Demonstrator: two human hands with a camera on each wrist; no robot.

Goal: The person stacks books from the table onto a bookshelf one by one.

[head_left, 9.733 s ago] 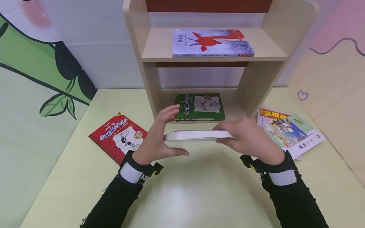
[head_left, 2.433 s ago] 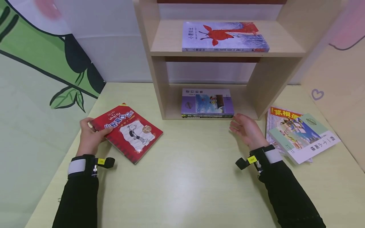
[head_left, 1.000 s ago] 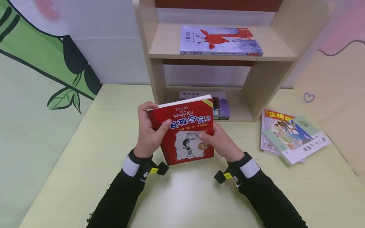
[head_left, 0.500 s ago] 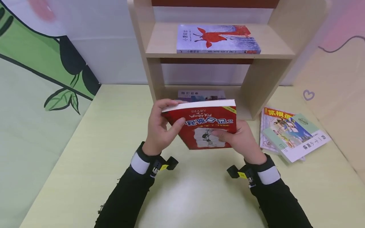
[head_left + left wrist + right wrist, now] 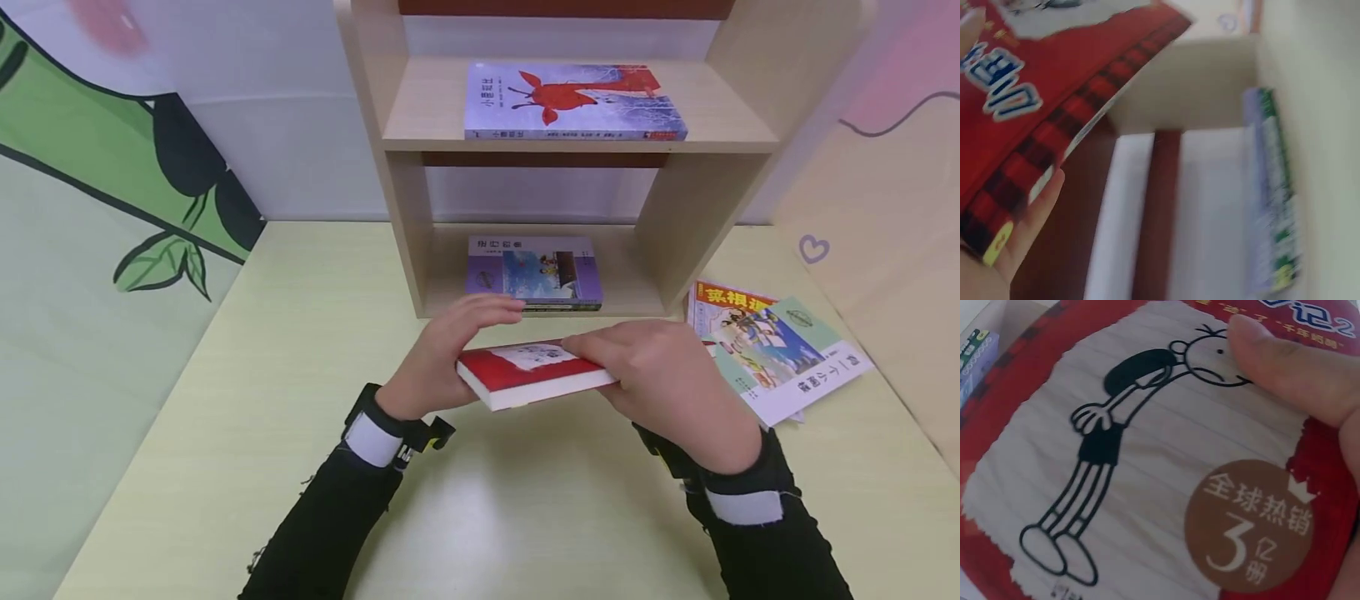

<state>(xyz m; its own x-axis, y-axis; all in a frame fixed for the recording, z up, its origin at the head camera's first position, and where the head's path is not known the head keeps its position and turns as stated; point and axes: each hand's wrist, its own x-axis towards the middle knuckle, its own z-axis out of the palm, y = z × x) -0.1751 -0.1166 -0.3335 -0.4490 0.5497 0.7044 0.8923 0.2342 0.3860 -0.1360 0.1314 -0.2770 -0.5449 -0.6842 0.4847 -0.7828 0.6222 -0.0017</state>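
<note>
My right hand [image 5: 667, 375] grips the red comic book [image 5: 525, 375] at its right end, thumb on the cover, as the right wrist view shows. The book is held nearly flat over the table, white page edge towards me. My left hand [image 5: 442, 358] is at the book's left end, its fingers reaching forward above it and the book close to the palm. In the left wrist view a finger [image 5: 1041, 212] lies by the plaid spine. Ahead, a purple book [image 5: 532, 271] lies on a thin green one [image 5: 1282, 206] in the shelf's lower compartment.
A wooden bookshelf [image 5: 697, 225] stands on the pale table [image 5: 300, 292] against the wall. On its upper board lies a blue book with a red giraffe [image 5: 570, 104]. A green-and-white book [image 5: 802, 358] overlaps a colourful book [image 5: 720, 300] on the right.
The purple book came onto the green one. The red book was lifted from the table's left, brought to the middle, then tipped flat and lowered. My left fingers have loosened.
</note>
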